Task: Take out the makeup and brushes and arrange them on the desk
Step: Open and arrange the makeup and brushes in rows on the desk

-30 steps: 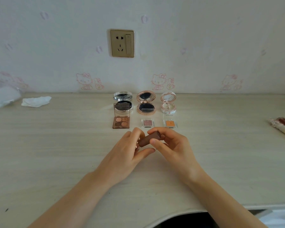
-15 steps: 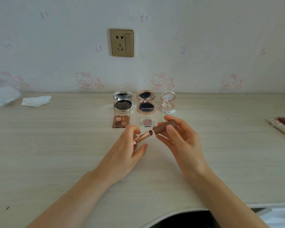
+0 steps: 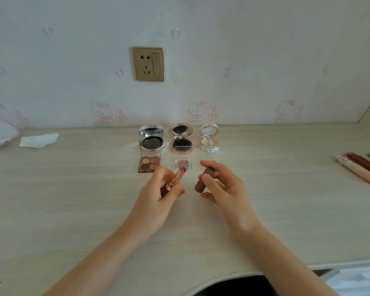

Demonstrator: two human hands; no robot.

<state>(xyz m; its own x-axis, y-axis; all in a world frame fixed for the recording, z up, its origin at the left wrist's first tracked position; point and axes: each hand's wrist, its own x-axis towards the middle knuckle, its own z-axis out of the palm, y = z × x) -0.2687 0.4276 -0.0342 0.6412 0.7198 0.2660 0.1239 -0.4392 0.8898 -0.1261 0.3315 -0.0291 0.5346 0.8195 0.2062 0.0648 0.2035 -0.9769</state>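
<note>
**Lipstick uncapped, held above table**

Left hand (image 3: 158, 195) pinches the rose-gold lipstick (image 3: 175, 178), bullet exposed. Right hand (image 3: 224, 189) grips the brown cap (image 3: 204, 181), apart from it. Both are above the table (image 3: 73, 199), near the open compacts (image 3: 181, 137).

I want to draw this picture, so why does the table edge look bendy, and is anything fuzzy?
Head view: the wide lens bows the desk, so its near edge curves; soft, even daylight leaves hardly any shadows; the compact mirrors catch a little shine; the crumpled tissue and the tubes near the picture's sides look slightly fuzzy; the lipstick in the left hand is fairly sharp.
</note>
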